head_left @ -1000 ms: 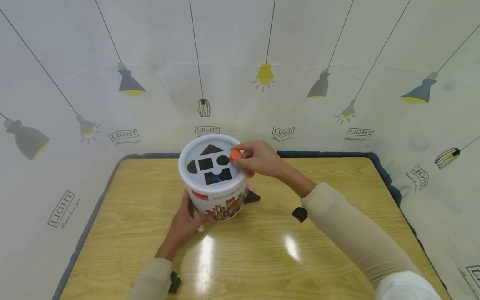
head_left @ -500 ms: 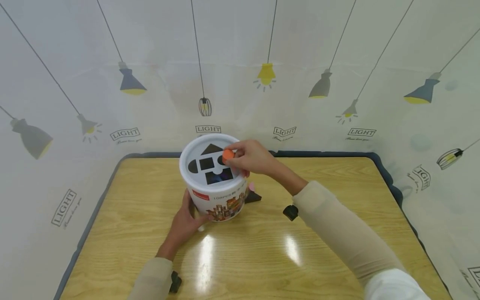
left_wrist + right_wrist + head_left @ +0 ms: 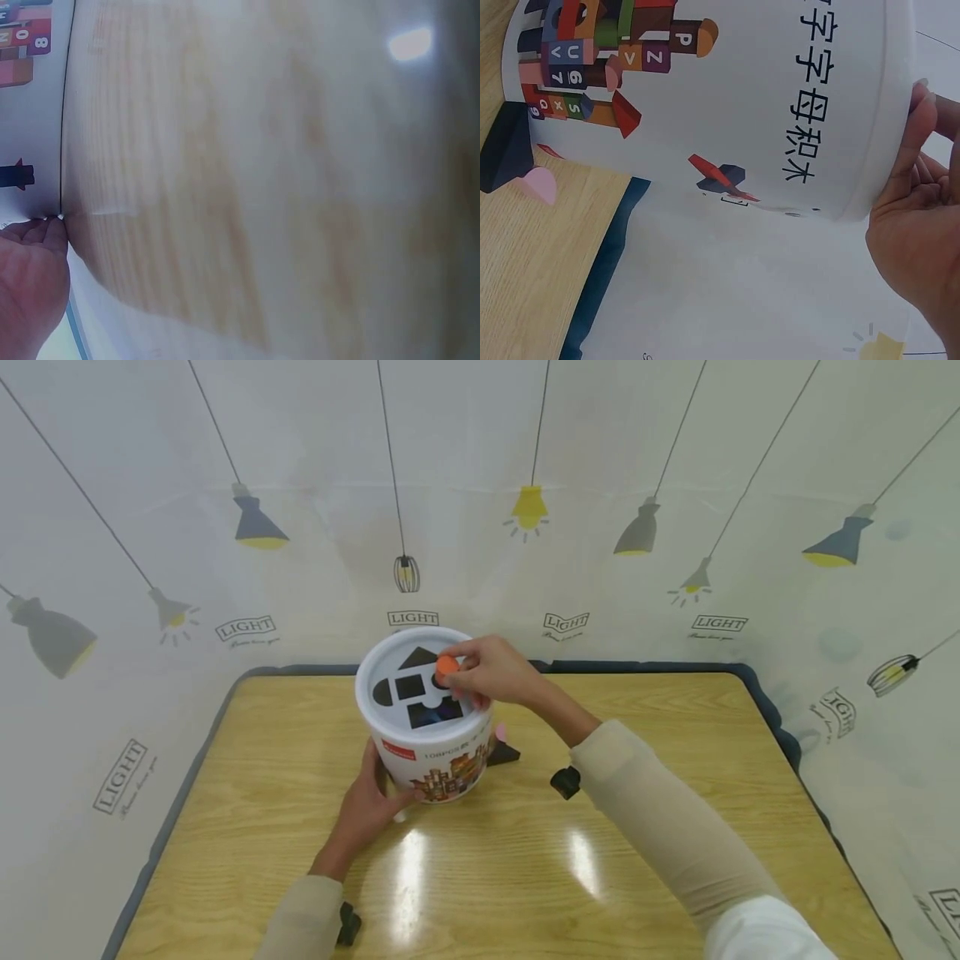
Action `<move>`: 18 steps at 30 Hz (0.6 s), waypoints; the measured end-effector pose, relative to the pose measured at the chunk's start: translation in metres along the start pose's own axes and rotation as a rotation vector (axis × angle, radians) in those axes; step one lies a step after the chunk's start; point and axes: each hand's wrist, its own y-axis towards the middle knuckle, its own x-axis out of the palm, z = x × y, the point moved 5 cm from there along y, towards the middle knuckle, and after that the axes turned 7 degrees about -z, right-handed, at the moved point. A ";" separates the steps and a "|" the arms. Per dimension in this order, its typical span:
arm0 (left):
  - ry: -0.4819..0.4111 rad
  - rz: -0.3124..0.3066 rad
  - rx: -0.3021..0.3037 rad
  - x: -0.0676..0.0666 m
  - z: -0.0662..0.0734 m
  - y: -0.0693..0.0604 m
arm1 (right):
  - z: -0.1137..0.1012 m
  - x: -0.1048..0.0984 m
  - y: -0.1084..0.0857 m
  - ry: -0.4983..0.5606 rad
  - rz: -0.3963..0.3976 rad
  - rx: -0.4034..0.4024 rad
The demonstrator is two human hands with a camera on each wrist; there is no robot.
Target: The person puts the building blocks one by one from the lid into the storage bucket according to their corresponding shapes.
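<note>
A white bucket [image 3: 431, 777] with printed toy-block pictures stands near the table's far edge, its white lid [image 3: 365, 708] cut with dark shaped holes. My left hand [image 3: 367, 806] grips the bucket low on its left side, thumb in front; the left wrist view shows that hand [image 3: 34, 281] at the bucket's base. Between thumb and fingers, my right hand [image 3: 495, 670] pinches a small orange round block [image 3: 447, 666] over the lid's round hole, partly covering it. The right wrist view shows the right hand [image 3: 915, 202] beside the lid rim; the orange block is hidden there.
Right of the bucket, a black triangular block [image 3: 505, 754] and a pink block [image 3: 502, 732] lie on the wooden table [image 3: 637, 877]. Behind the table's dark edge rises a pale curtain [image 3: 465, 435] printed with lamps. Black wrist devices [image 3: 566, 782] sit at both cuffs.
My right hand has moved left with the orange block, from the lid's right rim to above the round hole. My left hand and the bucket have stayed in place.
</note>
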 end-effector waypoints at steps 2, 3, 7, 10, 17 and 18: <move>0.002 -0.002 -0.004 0.000 0.000 -0.001 | 0.001 0.000 -0.001 0.006 0.004 -0.004; 0.001 -0.004 -0.004 0.000 0.000 -0.001 | 0.002 0.000 -0.001 0.012 0.008 -0.007; 0.007 0.001 0.006 0.000 -0.001 -0.001 | 0.006 0.000 -0.001 0.047 0.030 -0.024; 0.012 0.007 0.015 -0.001 -0.001 0.001 | 0.007 0.000 -0.002 0.077 0.050 -0.034; -0.026 -0.002 0.021 0.001 -0.005 0.002 | 0.007 0.001 -0.007 0.124 0.074 -0.075; -0.031 -0.006 0.023 0.002 -0.005 0.002 | 0.008 0.001 -0.008 0.128 0.078 -0.078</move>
